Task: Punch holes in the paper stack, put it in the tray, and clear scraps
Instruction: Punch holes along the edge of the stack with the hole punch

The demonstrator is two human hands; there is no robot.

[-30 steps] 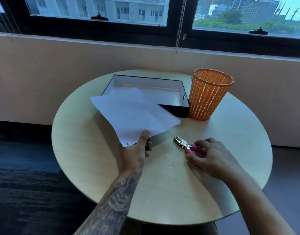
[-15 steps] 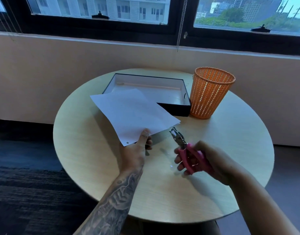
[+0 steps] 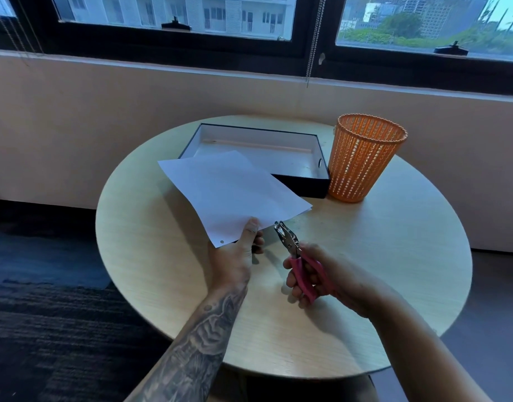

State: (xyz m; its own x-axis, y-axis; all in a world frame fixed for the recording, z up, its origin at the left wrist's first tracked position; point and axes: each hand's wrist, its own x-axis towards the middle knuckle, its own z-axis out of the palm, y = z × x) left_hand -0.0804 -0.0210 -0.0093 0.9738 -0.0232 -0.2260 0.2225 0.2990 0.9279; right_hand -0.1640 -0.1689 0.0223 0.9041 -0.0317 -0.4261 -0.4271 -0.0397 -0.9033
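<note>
- Left hand (image 3: 237,253): pinches the near edge of the paper stack (image 3: 232,192), thumb on top and fingers curled beneath, apparently to keep the sheets squared and lifted clear of the table for the tool.
- Right hand (image 3: 322,282): wrapped around the pink handles of the single-hole punch (image 3: 293,250), with the metal head aimed up and leftward at the free edge just beside the left thumb; handles look spread rather than squeezed, so presumably not yet biting.
- Punch head: just beside the paper edge, apparently not yet over it; hard to tell whether touching.
- Paper stack: raised at an angle above the round wooden table (image 3: 394,256), far corner overhanging the tray; one punched hole visible near the near-left corner, which suggests the next hole belongs further along the same edge.
- Black tray (image 3: 301,185): open and pale inside, directly behind the stack, conveniently close for sliding the sheets in once punching is done.
- Orange mesh waste basket (image 3: 365,158): upright, touching or just beside the tray's right end, within reach for the scraps.
- Scraps: too small to make out on the tabletop.
- Judgement: mid-punching; tray and clearing steps not yet begun.
</note>
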